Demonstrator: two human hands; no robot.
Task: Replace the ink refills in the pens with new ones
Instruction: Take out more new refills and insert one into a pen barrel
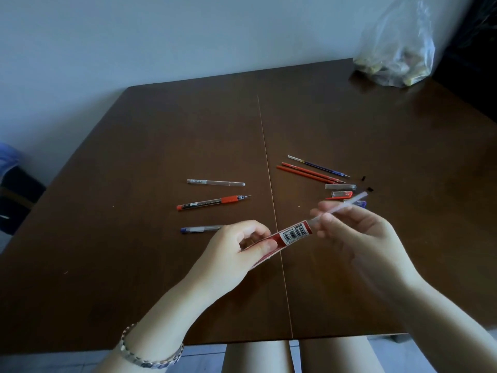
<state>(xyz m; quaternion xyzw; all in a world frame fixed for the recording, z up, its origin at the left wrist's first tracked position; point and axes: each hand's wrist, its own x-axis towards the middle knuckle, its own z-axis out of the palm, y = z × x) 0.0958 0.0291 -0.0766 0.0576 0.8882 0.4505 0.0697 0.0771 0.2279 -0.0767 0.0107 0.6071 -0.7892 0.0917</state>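
My left hand grips a red refill packet with a barcode label, held above the table. My right hand pinches a pale refill that sticks out of the packet's upper end, up and to the right. On the table lie a clear pen barrel, a red-grip pen and a blue-ended pen, partly hidden by my left hand. To the right lie two red refills, a blue refill and loose caps.
The dark brown table has a seam down its middle. A clear plastic bag with contents sits at the far right corner. Two small black bits lie near the caps. My knees show below the table's front edge.
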